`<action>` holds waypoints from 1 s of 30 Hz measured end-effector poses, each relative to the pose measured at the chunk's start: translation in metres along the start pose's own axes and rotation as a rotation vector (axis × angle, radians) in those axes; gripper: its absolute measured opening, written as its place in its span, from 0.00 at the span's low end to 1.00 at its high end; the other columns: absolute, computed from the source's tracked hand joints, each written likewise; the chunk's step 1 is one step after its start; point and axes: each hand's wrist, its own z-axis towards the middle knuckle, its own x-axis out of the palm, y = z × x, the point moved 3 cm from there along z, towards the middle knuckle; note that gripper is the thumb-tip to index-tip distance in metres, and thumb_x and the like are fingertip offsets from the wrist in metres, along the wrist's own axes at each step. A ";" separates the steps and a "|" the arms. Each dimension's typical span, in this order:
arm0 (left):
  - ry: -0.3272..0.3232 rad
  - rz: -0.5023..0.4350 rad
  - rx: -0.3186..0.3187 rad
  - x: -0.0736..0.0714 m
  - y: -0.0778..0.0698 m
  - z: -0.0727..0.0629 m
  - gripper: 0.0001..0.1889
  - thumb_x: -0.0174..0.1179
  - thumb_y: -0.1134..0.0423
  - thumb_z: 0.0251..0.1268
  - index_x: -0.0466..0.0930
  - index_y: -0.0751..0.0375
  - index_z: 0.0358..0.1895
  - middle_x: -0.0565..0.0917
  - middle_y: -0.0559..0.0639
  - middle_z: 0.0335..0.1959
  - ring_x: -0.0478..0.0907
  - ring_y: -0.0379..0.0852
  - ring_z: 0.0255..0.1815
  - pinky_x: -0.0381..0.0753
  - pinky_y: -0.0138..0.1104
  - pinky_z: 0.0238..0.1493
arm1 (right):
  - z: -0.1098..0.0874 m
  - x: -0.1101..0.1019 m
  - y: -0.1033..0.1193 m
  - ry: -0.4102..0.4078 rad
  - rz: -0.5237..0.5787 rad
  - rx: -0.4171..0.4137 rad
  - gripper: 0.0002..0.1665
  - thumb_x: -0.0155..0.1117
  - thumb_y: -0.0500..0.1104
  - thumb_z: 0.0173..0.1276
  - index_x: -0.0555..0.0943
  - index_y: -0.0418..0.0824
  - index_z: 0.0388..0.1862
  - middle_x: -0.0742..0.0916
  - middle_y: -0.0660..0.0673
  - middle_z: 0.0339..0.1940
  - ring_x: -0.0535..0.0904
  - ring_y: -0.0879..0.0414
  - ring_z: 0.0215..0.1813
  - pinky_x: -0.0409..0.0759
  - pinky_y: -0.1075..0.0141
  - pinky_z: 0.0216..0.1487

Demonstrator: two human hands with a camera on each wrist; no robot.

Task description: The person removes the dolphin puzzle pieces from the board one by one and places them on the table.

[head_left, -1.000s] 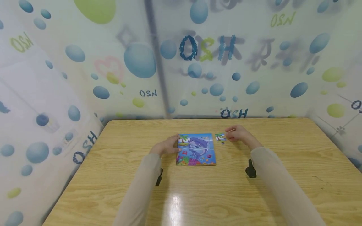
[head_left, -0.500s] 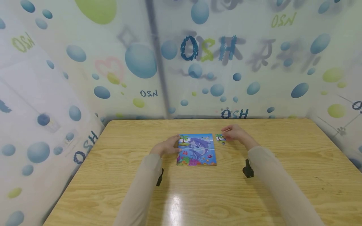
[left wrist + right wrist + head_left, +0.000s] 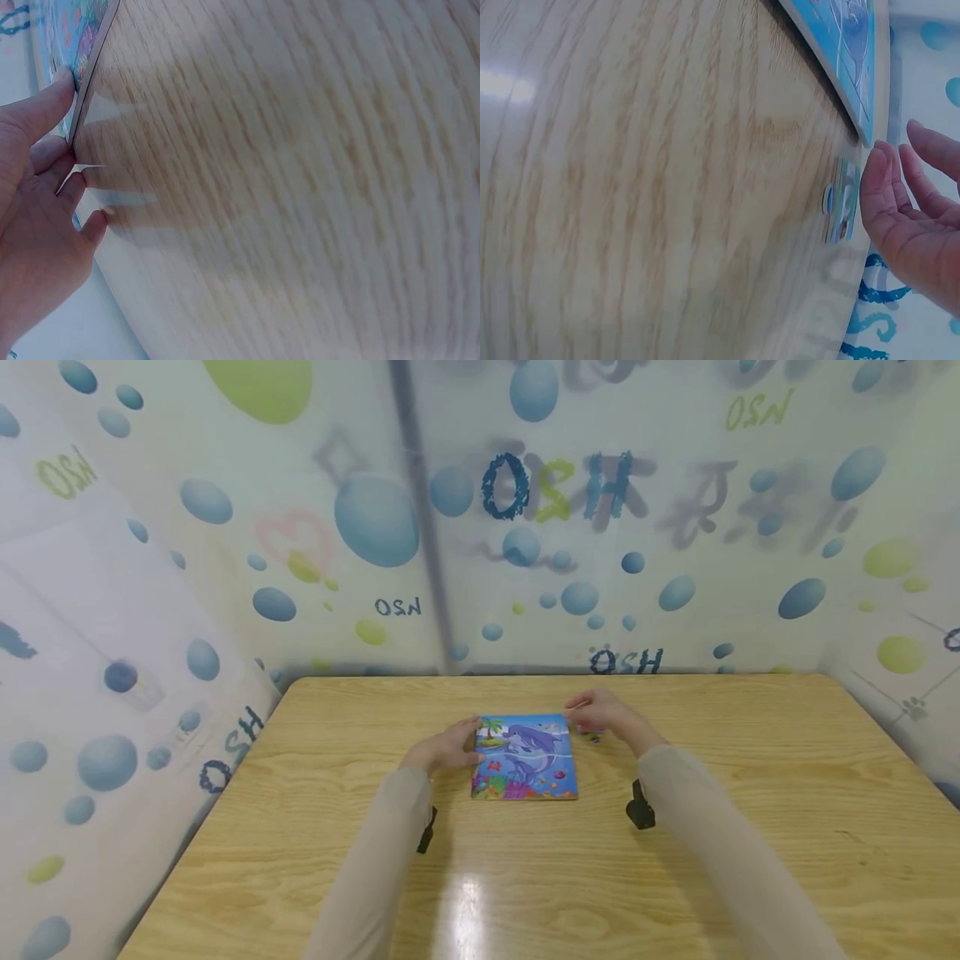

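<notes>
A dolphin picture puzzle board (image 3: 525, 758) lies flat in the middle of the wooden table (image 3: 570, 877). My left hand (image 3: 444, 747) rests against its left edge, with the thumb (image 3: 52, 101) on top of the board (image 3: 81, 30) and the other fingers along its side. My right hand (image 3: 606, 713) hovers by the board's far right corner, fingers fairly straight. A small loose puzzle piece (image 3: 838, 201) lies on the table just off the board's corner (image 3: 849, 52), beside my right fingertips (image 3: 879, 187). In the head view the hand mostly covers that piece.
A curtain printed with blue and green bubbles (image 3: 480, 527) closes in the table on the far, left and right sides. A bright glare patch (image 3: 465, 902) sits on the near tabletop. Black wrist mounts (image 3: 639, 806) show under both sleeves.
My right hand has slid left toward the board's far right corner and now covers most of the loose piece. The left hand and the board have stayed put.
</notes>
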 end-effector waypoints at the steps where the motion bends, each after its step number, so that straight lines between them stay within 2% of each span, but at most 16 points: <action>1: 0.000 -0.003 0.000 0.000 0.000 0.000 0.36 0.52 0.57 0.66 0.43 0.57 0.73 0.42 0.52 0.75 0.39 0.52 0.75 0.43 0.46 0.74 | 0.000 0.002 0.002 0.000 0.004 -0.001 0.24 0.56 0.40 0.66 0.70 0.28 0.58 0.80 0.34 0.50 0.78 0.62 0.31 0.81 0.71 0.38; 8: -0.003 -0.027 -0.006 -0.002 -0.003 -0.002 0.36 0.52 0.58 0.66 0.43 0.57 0.73 0.42 0.52 0.75 0.38 0.51 0.75 0.42 0.45 0.75 | -0.001 0.009 0.013 0.007 -0.045 -0.030 0.24 0.56 0.40 0.66 0.70 0.28 0.58 0.78 0.30 0.53 0.81 0.53 0.41 0.82 0.63 0.45; 18: 0.002 -0.043 -0.006 -0.002 -0.004 -0.003 0.36 0.52 0.58 0.67 0.43 0.57 0.73 0.41 0.52 0.75 0.38 0.51 0.75 0.42 0.45 0.75 | 0.005 0.023 0.025 0.028 -0.075 -0.029 0.23 0.58 0.40 0.65 0.73 0.30 0.56 0.80 0.33 0.52 0.79 0.47 0.50 0.81 0.63 0.49; 30: 0.012 -0.055 -0.023 0.000 -0.002 -0.005 0.36 0.51 0.57 0.67 0.42 0.55 0.73 0.41 0.50 0.75 0.37 0.50 0.76 0.41 0.45 0.75 | 0.005 0.036 0.036 0.004 -0.142 -0.019 0.20 0.61 0.41 0.63 0.75 0.33 0.52 0.81 0.37 0.50 0.78 0.50 0.48 0.81 0.64 0.47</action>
